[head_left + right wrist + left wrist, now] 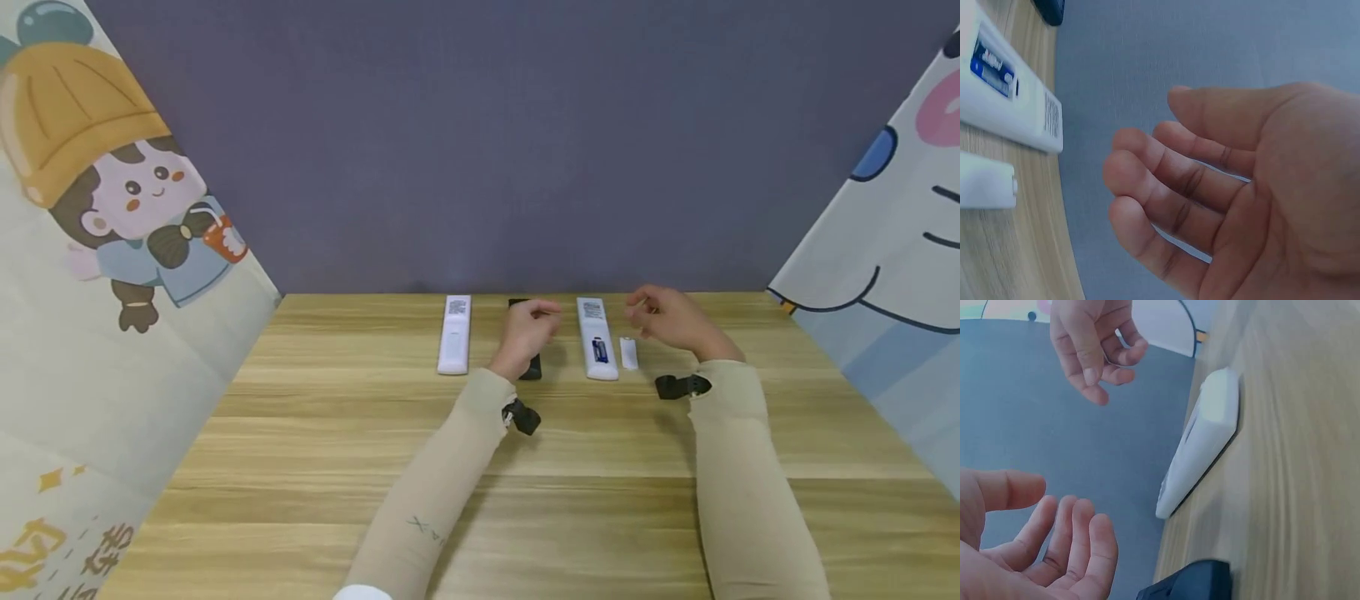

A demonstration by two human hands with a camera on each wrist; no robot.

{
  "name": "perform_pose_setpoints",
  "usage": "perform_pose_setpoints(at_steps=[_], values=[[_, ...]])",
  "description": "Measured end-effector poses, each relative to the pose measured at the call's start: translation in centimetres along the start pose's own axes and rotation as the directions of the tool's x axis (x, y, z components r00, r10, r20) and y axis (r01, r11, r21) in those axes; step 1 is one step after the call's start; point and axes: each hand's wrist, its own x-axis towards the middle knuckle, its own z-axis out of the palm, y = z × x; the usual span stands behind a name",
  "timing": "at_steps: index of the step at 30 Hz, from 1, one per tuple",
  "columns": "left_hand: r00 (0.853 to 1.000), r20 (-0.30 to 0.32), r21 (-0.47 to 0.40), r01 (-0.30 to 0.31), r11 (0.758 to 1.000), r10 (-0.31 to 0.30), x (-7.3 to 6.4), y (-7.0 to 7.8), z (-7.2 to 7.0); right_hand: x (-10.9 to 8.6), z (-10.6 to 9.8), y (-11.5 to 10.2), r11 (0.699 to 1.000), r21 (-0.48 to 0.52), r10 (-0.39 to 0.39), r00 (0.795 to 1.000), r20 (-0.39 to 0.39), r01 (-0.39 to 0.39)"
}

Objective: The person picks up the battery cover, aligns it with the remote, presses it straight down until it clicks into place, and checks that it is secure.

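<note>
A white remote control (597, 333) lies back side up on the table, its battery compartment uncovered and blue batteries (992, 69) showing inside. Beside it on the right lies the small white battery cover (628, 353). My right hand (671, 318) hovers above and right of that cover, fingers loosely bent, with nothing held. My left hand (527, 333) hovers over a black remote control (534, 367) and hides most of it. In the left wrist view the left hand's fingers (1100, 550) are relaxed, and the palm holds nothing.
Another white remote control (453, 335), its back cover on, lies to the left. The wooden table (337, 467) ends at a grey back panel (480, 150). Printed cartoon panels (135, 192) stand on both sides.
</note>
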Motion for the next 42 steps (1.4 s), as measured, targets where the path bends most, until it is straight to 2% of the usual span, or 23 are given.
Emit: perform_pose_setpoints(at_steps=[7,12,17,22,28,31,34,39,42], values=[[0.999,-0.036,-0.005,0.036,0.999,-0.036,-1.4,-0.7,1.1,-1.9,1.2,0.2,0.998,0.037,0.060,0.998,-0.008,-0.059],[0.994,-0.070,0.007,0.080,0.997,-0.079,-2.2,-1.3,2.1,-2.8,2.3,-0.3,0.998,0.033,0.063,0.998,-0.031,-0.062],[0.989,-0.108,0.024,0.103,0.994,-0.100,-1.7,-1.5,3.6,-2.4,2.6,0.1,0.997,0.060,0.053,0.998,-0.024,-0.051],[0.983,-0.150,0.081,0.119,0.990,-0.106,-1.3,-1.6,4.9,-2.2,2.7,0.5,0.998,0.051,0.046,0.999,-0.010,-0.045],[0.965,-0.212,0.211,0.200,0.957,-0.155,-0.8,-2.2,5.9,-2.2,3.1,1.0,0.999,0.007,0.037,0.999,0.001,-0.037],[0.951,-0.247,0.259,0.252,0.933,-0.188,-0.5,-2.6,6.3,-2.0,3.4,1.5,0.999,-0.018,0.038,0.999,0.004,-0.038],[0.945,-0.259,0.289,0.272,0.918,-0.198,-0.5,-2.6,6.5,-1.9,3.8,1.8,0.998,-0.038,0.059,0.998,0.017,-0.059],[0.957,-0.223,0.343,0.253,0.905,-0.184,-0.5,-2.7,6.7,-1.8,4.2,1.9,0.993,-0.034,0.117,0.992,0.049,-0.115],[0.961,-0.207,0.407,0.252,0.878,-0.180,-0.2,-2.8,7.1,-1.6,4.4,2.1,0.992,-0.034,0.124,0.991,0.045,-0.123]])
